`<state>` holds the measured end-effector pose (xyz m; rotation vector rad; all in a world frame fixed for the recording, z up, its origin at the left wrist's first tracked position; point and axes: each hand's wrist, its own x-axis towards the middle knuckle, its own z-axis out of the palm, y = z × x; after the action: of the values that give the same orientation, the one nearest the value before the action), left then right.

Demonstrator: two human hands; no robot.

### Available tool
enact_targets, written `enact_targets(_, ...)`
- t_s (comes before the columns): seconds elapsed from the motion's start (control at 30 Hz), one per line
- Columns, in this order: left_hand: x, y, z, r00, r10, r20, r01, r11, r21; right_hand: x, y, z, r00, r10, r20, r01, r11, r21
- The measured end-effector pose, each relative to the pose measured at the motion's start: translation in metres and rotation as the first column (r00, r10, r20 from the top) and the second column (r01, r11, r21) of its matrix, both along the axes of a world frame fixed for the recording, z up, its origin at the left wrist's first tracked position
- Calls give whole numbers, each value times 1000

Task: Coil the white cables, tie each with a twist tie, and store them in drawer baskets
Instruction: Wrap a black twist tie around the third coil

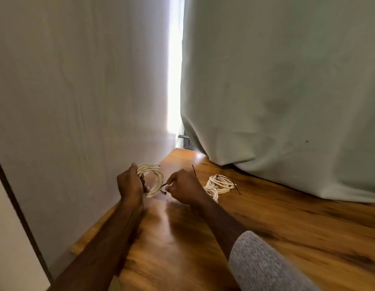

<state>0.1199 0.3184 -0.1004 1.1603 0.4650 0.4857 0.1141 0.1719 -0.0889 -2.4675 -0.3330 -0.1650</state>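
Both forearms stretched forward over the wooden floor (277,217), hands working one white cable coil (154,180).
Left hand (130,185) fist-curled around the coil's near side, holding it upright above the floor. Right hand (185,189) pinches a dark twist tie (163,186) at the coil's lower right edge; fingertips hidden, wrap probably incomplete. Tied coils (219,185) lie partly behind the right hand.
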Motion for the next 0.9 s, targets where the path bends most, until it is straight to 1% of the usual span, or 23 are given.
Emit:
enact_targets(0.07, 1, 1, -5, 1000, 13, -4, -13, 999, 31, -2, 8, -5, 999, 14, -34, -16, 998, -63)
enact_targets(0.17, 2, 2, -10, 999, 30, -13, -29, 999, 38, -2, 16, -10, 1000, 3, -13, -5, 988, -156)
enact_targets(0.3, 1, 0, -9, 998, 42, -46, -42, 999, 8, 2, 28, -15, 999, -3, 47, 13, 980, -199)
enact_targets(0.47, -5, -6, -8, 998, 25, -64, -26, 1000, -16, 2, 25, -11, 993, 37, 110, -8, 968, -249)
enact_targets(0.57, -7, -16, -4, 998, -6, -69, 6, 1000, 0, -1, 4, 1, 976, 30, 216, 17, 977, -211)
enact_targets(0.67, -9, -43, 2, 996, -70, -55, 71, 997, 20, -9, -34, 9, 954, -11, 301, 43, 994, -102)
enact_targets(0.73, -12, -73, 7, 990, -143, -21, 143, 990, 7, -17, -71, 4, 938, -40, 344, 59, 997, -45)
enact_targets(0.8, -14, -107, 10, 977, -214, 7, 214, 977, 9, -30, -110, -6, 932, -77, 355, 83, 997, -4)
enact_targets(0.9, -17, -163, 10, 942, -334, 43, 332, 942, 50, -55, -173, -21, 916, -182, 358, 189, 982, 14)
